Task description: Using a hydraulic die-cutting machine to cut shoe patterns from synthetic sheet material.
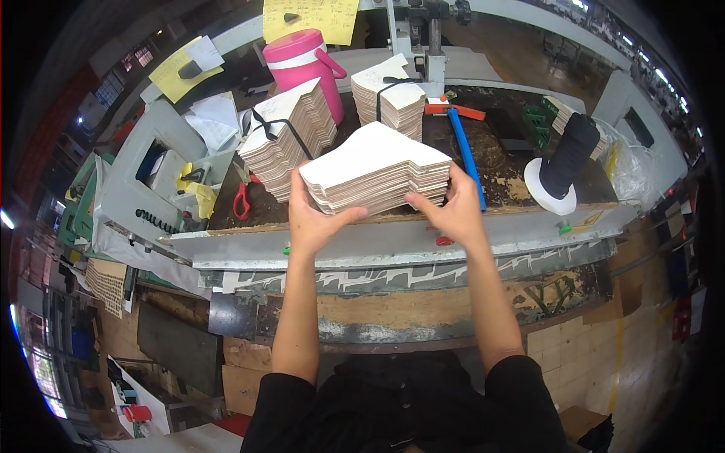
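Between my two hands is a thick stack of cut white-topped sheets (377,162) with a notched outline and layered beige edges. My left hand (313,219) grips its left end, thumb against the near side. At the right end my right hand (453,208) closes on it the same way, thumb pressed to the front edge. Just behind on the left stands a similar stack tied with black ribbon (283,136). Another tied stack (389,94) is farther back in the middle. Whether the held stack rests on the bench cannot be seen.
A pink jug (302,72) stands behind the stacks. Red scissors (242,202) lie at the left. On the right are a blue-handled hammer (467,155), a dark flat device (510,130) and a black thread cone (566,158). The bench's front edge (362,240) runs below my hands.
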